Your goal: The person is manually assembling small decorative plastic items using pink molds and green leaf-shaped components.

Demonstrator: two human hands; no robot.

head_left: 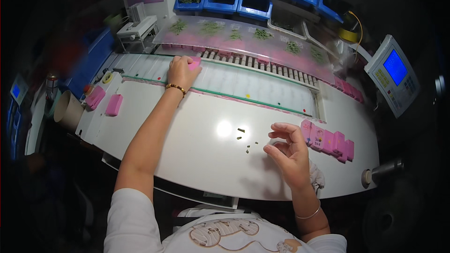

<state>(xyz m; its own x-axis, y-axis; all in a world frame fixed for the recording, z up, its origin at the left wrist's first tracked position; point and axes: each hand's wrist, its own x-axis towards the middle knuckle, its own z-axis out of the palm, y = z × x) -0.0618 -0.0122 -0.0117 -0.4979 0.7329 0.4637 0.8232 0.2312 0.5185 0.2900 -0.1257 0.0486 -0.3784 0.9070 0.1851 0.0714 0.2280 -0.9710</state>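
Observation:
At the far side of the white table (197,126), my left hand (180,72) is closed round a small pink block (194,63), above a long pale strip (225,77) with green edges. Most of the block's underside is hidden by the fingers. My right hand (291,152) hovers over the table at the right, fingers curved and apart, with nothing in them. Several small dark green bits (241,130) lie to its left. Just beyond it stands a row of pink blocks (328,140) with marks on them.
Behind the strip runs a row of rollers (253,63) under a clear sheet (225,37) with green sprigs. Blue bins (222,2) stand at the back. A blue-screened display (395,68) is at the right. Pink blocks (114,105) and a tan cup (68,107) stand left.

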